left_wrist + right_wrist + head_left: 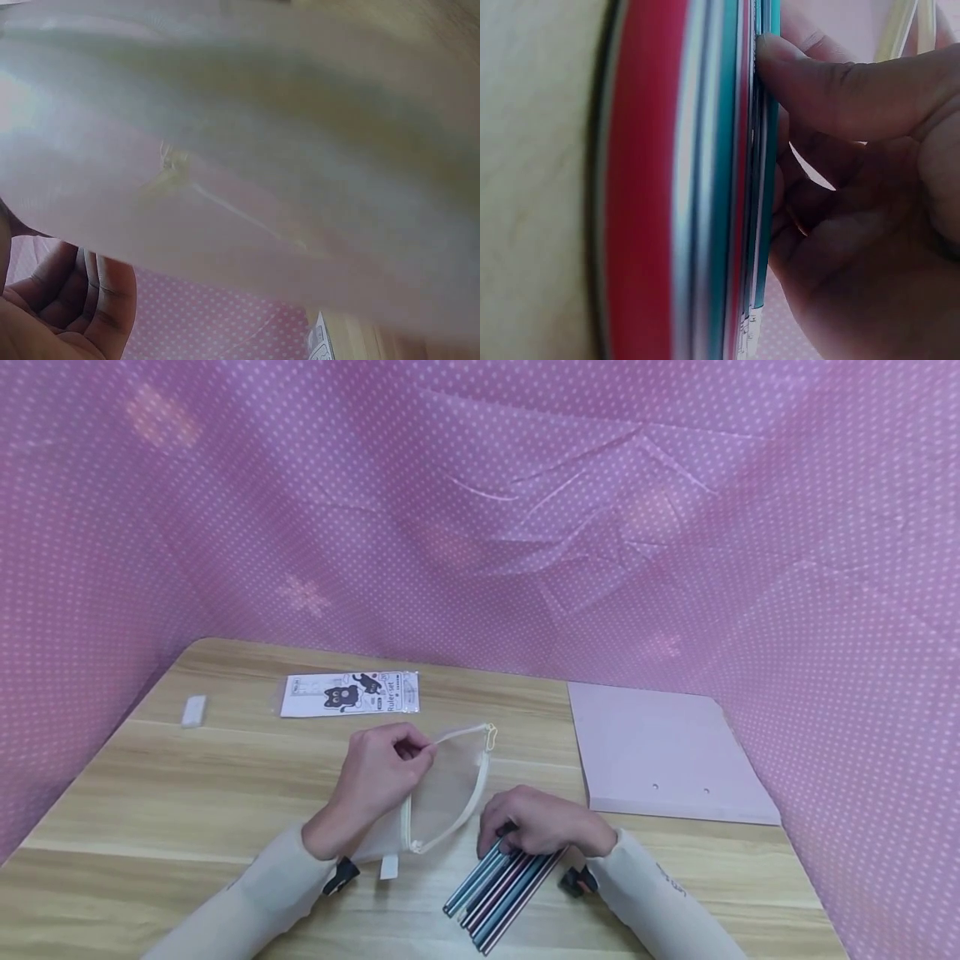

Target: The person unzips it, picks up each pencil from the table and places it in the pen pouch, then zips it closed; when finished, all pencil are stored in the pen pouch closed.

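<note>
My left hand (382, 772) pinches the upper edge of a translucent zip pouch (453, 781) with a cream zipper. The pouch's mouth gapes toward the right, and a small white tag (389, 866) sticks out at its lower end. In the left wrist view the blurred pouch film (247, 217) covers most of the picture. Just right of the pouch, my right hand (536, 821) grips a bundle of metallic teal and dark red pencils (508, 893), their near ends slanting toward me. Close up in the right wrist view, the thumb (847, 94) presses against the pencils (641, 187).
A packaged ruler set (348, 695) with black cat drawings lies at the back of the wooden table (247, 777). Left of it is a small white block (193, 711). A pale pink board (660, 752) with two holes lies at the right. Pink dotted cloth (480, 527) surrounds the table.
</note>
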Demonstrator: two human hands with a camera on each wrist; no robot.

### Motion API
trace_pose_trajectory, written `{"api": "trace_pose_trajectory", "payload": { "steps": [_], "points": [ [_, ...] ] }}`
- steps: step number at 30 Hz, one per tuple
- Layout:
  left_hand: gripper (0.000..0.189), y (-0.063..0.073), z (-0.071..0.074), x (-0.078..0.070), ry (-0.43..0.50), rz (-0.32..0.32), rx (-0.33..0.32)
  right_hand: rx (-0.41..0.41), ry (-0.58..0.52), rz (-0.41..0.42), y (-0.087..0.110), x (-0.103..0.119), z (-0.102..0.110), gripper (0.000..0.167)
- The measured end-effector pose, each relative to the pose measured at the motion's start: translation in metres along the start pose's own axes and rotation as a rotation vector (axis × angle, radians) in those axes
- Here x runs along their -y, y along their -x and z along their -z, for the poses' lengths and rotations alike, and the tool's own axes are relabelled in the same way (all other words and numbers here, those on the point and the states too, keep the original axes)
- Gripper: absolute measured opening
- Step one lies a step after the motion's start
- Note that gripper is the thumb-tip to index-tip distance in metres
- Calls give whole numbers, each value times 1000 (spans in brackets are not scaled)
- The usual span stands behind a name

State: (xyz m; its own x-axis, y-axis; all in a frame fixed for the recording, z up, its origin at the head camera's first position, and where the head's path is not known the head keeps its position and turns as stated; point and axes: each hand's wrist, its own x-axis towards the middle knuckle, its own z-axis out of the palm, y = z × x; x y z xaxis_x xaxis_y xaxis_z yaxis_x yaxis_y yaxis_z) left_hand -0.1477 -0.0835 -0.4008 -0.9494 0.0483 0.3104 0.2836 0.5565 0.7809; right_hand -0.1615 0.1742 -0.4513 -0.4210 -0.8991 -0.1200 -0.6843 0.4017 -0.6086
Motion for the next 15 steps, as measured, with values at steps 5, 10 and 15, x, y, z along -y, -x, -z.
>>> {"api": "trace_pose_trajectory", "payload": {
  "steps": [5,10,15],
  "points": [
    [4,1,0,0,9,17,8,-14,-10,5,2,4,2,36],
    [4,0,1,1,9,28,9,-38,-39,8,6,12,7,30],
    [5,-1,1,2,-1,17,5,-48,-74,50,11,21,13,24]
  ]
}}
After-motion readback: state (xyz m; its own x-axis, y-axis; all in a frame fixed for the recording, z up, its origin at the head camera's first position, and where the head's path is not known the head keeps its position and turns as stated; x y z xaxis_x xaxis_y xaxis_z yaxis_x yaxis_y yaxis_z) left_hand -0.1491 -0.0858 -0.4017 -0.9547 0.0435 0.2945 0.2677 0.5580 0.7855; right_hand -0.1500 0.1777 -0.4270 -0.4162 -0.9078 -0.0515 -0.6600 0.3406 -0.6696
